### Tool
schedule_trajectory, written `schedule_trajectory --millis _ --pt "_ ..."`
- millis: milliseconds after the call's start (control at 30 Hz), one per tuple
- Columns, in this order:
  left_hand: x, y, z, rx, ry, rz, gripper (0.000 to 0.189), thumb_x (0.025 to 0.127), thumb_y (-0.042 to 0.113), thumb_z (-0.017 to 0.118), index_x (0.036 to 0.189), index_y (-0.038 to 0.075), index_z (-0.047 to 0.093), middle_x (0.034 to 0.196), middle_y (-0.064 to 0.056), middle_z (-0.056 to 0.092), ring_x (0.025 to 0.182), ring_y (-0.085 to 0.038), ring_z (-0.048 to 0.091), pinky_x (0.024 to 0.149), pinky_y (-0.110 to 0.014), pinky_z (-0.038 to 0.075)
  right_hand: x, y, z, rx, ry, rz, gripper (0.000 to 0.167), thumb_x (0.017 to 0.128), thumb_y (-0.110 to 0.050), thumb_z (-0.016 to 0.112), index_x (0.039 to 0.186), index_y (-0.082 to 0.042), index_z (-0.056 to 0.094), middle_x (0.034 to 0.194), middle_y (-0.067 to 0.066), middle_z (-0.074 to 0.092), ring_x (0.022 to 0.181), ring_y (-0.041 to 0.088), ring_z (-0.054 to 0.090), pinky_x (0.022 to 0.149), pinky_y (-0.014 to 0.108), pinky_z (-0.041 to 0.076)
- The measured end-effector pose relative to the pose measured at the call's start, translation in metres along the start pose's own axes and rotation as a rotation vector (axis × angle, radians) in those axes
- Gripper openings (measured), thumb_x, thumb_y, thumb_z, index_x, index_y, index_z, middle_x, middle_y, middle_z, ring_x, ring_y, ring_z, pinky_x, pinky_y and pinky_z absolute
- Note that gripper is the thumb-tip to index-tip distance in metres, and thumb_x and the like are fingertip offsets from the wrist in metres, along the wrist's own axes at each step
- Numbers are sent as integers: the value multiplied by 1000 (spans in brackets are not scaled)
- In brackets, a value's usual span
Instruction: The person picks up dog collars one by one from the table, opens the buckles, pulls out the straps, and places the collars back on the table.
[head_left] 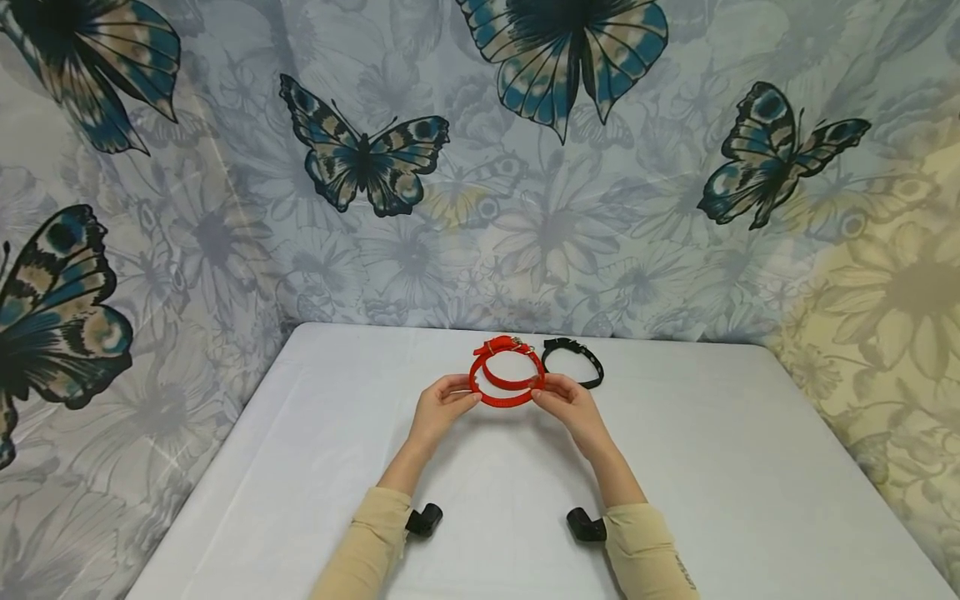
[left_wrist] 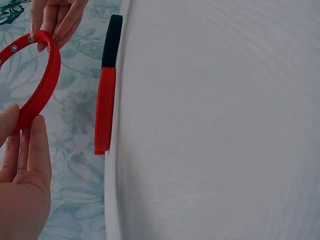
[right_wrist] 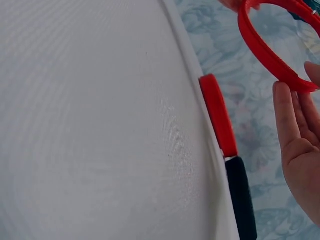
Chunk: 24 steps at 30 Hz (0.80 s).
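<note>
Between both hands a red collar (head_left: 506,402) is held up as a loop above the table. Metal eyelets show along its band in the left wrist view. My left hand (head_left: 438,412) pinches its left side, thumb on one face and fingertips on the other. On the opposite side my right hand (head_left: 573,412) pinches the band the same way. Behind the held loop lies a second red collar (head_left: 506,385), partly overlapped by it in the head view. A black collar (head_left: 592,383) rests just right of that, curled into a ring on the table.
A white cloth covers the table (head_left: 712,450), whose far edge runs close behind the collars. Butterfly-print fabric (head_left: 555,275) hangs behind and at both sides. Black devices (head_left: 425,521) sit at the wrists, beside beige sleeves (head_left: 367,533).
</note>
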<state>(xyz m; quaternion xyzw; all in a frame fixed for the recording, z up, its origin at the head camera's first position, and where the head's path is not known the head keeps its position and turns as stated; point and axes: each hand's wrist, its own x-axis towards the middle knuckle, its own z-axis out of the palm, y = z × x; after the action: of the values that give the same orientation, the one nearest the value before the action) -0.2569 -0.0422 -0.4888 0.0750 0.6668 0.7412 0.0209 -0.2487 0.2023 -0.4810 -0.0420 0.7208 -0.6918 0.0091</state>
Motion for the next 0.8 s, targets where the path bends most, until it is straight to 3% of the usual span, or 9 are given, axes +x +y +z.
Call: schedule_trajectory --millis 200,333,400,533,800 --pt "-2 12 1 85 -32 -11 40 87 7 74 124 -2 62 118 -18 66 107 -30 64 87 -31 54 0 2 -5 47 0 -23 40 90 -9 70 123 9 55 105 5 66 95 12 64 86 27 53" --pt "0 11 2 109 -45 1 41 87 10 74 124 -3 61 118 -18 66 107 -27 65 88 -31 53 0 -1 -8 65 0 -12 40 91 -8 69 123 11 55 105 7 66 94 13 64 86 27 54" --pt "5 3 2 108 -42 1 43 86 12 75 125 -2 61 117 -16 66 106 -23 65 88 -31 53 0 -4 -8 70 3 -2 40 91 -9 69 123 11 55 105 8 66 93 13 65 86 28 54" --pt "3 6 3 76 -35 12 42 87 14 75 123 -2 62 114 -16 66 101 -20 66 87 -29 54 -1 -8 -8 69 3 -20 43 91 -12 71 122 13 54 107 13 65 94 13 66 87 29 54" --pt "1 13 4 -106 -42 30 38 87 4 72 122 -4 60 113 -24 62 94 -18 66 84 -34 56 -5 -15 -6 103 -12 -32 43 92 -10 69 123 15 52 119 34 55 96 12 66 89 30 53"
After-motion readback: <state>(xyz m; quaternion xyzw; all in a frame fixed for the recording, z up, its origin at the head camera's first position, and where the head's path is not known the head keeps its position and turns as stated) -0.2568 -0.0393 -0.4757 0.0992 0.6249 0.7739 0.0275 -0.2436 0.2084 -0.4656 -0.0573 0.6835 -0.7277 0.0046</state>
